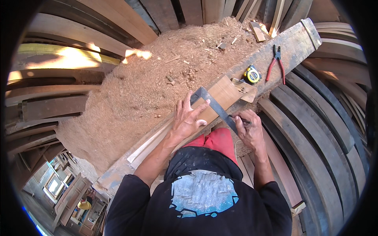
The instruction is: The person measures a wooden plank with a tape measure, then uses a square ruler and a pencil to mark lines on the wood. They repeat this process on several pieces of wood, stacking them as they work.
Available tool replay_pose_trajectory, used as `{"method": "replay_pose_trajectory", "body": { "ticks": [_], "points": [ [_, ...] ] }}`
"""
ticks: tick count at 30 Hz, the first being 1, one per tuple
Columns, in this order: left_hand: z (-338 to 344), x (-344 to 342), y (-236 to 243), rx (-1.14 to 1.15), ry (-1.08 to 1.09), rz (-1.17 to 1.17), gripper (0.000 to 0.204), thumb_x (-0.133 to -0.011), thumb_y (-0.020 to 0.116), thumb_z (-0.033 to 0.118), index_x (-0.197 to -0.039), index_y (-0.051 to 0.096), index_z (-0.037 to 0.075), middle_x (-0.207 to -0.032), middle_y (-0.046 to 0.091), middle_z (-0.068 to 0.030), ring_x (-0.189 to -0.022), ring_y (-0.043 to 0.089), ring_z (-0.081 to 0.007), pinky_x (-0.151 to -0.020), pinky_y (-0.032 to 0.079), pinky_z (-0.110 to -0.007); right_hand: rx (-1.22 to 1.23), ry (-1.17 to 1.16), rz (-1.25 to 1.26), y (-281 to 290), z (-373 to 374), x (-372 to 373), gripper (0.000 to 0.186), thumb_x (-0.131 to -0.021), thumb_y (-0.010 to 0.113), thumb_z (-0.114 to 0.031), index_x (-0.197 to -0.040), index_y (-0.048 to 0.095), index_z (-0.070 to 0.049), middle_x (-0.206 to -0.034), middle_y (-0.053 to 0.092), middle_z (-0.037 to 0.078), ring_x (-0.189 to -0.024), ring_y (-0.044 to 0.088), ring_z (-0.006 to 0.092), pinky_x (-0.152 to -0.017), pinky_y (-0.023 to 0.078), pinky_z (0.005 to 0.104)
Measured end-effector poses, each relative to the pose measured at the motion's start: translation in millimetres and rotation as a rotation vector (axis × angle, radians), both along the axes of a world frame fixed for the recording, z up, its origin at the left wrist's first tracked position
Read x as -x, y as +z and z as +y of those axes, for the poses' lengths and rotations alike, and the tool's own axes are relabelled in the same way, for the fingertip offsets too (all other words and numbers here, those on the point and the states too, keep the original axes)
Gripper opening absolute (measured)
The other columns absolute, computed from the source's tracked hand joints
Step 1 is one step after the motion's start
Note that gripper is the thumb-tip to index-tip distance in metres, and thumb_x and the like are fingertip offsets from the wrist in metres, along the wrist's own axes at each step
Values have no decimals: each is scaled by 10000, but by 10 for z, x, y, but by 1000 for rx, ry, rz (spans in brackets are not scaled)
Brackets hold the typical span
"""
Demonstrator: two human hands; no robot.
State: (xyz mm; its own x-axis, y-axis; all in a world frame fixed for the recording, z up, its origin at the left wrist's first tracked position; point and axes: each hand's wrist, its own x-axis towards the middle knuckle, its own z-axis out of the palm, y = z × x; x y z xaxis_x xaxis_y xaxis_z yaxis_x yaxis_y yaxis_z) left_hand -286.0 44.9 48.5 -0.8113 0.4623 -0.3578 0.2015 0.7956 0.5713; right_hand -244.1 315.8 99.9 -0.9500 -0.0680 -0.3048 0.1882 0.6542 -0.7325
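A try square (217, 106) lies across a light brown wooden board (225, 92), its dark stock against the board's far edge. My left hand (187, 118) holds the square to the wood, fingers spread over the stock and blade. Close to the near end of the blade, my right hand (251, 129) grips a slim dark pencil (244, 120). Its tip is hard to make out. The board rests on a long, worn plank bench (283, 49) running from lower left to upper right.
On the bench lie a yellow-and-black tape measure (252, 74), red-handled pliers (277, 65) and a small wood offcut (245, 90). Wood shavings (145, 86) are heaped beyond the bench. Long timber planks (315, 129) stand stacked on both sides. A framed door panel (71, 198) stands at lower left.
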Motion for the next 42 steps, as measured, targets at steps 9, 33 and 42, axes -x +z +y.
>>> {"method": "replay_pose_trajectory", "body": {
  "ticks": [9,33,42],
  "points": [
    [22,7,26,58,-48,13,889,-681,979,330,-1490,627,435,-1665,309,-250,-1333,483,-475,-1115,445,-562,286,-114,262,-416,-432,374,210,-975,682,-81,-1157,773,-28,-1056,762,177,-963,697,344,-882,541,455],
    [771,-1375,117,-286,63,107,530,-780,802,106,-1265,593,61,-1402,543,-310,-1225,559,-507,-1075,458,-562,1135,-725,-510,-744,-390,-1182,294,-1075,680,-306,-1201,689,-40,-932,703,-9,-790,637,95,-704,535,276],
    [124,-986,201,420,115,169,1243,-716,949,432,-1703,216,246,-1669,171,-371,-1425,348,-557,-1145,314,-682,1003,-1044,-199,-898,-72,-1300,306,-1073,680,-407,-1080,726,-105,-709,542,-90,-539,419,30,-500,344,235]
  ]
}}
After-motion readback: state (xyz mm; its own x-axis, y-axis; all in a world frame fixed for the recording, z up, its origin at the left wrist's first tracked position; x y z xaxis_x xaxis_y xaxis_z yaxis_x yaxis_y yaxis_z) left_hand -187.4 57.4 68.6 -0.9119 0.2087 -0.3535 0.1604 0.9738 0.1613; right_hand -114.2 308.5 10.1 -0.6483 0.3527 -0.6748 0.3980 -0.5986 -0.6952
